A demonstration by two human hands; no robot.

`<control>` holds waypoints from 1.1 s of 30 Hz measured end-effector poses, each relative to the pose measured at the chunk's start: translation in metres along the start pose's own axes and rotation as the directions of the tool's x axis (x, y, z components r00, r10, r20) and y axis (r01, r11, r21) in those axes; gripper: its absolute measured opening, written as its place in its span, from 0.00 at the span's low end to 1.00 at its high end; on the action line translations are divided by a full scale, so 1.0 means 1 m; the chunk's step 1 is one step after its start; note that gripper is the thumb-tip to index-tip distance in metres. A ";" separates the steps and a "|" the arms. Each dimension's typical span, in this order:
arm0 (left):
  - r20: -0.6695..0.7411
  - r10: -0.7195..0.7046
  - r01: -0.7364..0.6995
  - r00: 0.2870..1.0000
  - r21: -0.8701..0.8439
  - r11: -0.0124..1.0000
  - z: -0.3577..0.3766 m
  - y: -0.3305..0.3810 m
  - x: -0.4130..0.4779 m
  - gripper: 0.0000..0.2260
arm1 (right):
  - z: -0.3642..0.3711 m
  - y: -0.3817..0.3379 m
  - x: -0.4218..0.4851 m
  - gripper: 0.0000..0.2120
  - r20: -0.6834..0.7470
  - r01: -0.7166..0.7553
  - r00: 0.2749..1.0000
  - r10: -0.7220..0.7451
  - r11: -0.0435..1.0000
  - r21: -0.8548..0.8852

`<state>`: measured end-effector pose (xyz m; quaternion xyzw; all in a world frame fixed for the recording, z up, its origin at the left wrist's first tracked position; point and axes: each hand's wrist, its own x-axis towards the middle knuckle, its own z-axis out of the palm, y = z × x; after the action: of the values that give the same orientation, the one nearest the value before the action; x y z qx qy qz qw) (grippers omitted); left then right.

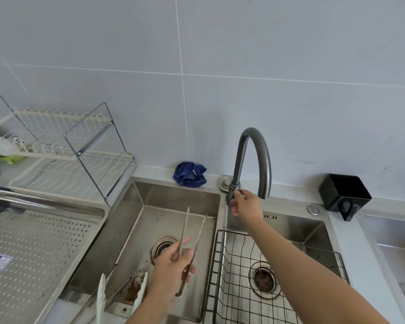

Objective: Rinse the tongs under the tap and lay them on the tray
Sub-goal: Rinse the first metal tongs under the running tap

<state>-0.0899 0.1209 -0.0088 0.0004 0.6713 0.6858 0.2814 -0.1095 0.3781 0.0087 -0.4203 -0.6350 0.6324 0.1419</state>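
Note:
My left hand [171, 265] grips a pair of thin steel tongs [191, 232] over the left sink basin [150, 197], their tips spread and pointing away from me. My right hand [244, 203] reaches to the base of the dark grey arched tap [253, 157] and closes on its handle; no water is visible. The spout hangs over the right basin. A perforated steel tray [40, 249] lies to the left of the sink. A second pair of tongs with white tips [140, 291] lies in the left basin near its front.
A black wire basket [222, 258] sits in the right basin. A crumpled blue cloth [189, 174] lies behind the sink. A white dish rack [63, 148] stands at back left. A black box [344, 195] sits at right. Brown residue stains the left basin floor.

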 end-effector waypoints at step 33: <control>0.046 0.029 -0.032 0.999 0.068 0.997 -0.011 -0.001 0.003 0.16 | 0.000 0.012 -0.009 0.14 -0.108 0.006 0.994 0.011 0.987 0.161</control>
<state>-0.0965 0.1120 -0.0119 0.0358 0.6879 0.6662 0.2859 -0.1000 0.3698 0.0009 -0.4422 -0.5726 0.6579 0.2090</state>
